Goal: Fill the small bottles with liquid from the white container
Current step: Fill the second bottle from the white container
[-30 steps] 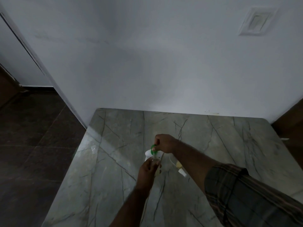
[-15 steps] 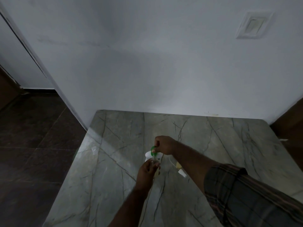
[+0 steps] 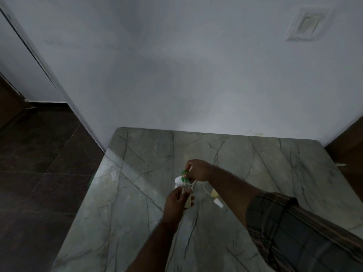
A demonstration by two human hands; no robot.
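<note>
My left hand (image 3: 176, 199) grips a small clear bottle (image 3: 185, 190) that holds some pale liquid, upright over the middle of the marble table (image 3: 137, 213). Directly above it, my right hand (image 3: 198, 170) pinches a green cap (image 3: 184, 173) at the bottle's neck. A white container (image 3: 178, 181) shows partly behind the bottle and hands. Just to the right, another small bottle (image 3: 215, 196) with yellowish liquid and a white cap lies on its side on the table.
The table stands against a white wall (image 3: 196, 85). Dark floor tiles (image 3: 39, 163) drop away past the table's left edge. A wall switch plate (image 3: 306, 24) sits high at the right.
Both hands stay at the bottle and green cap with hardly any shift. The camera has tilted slightly.
</note>
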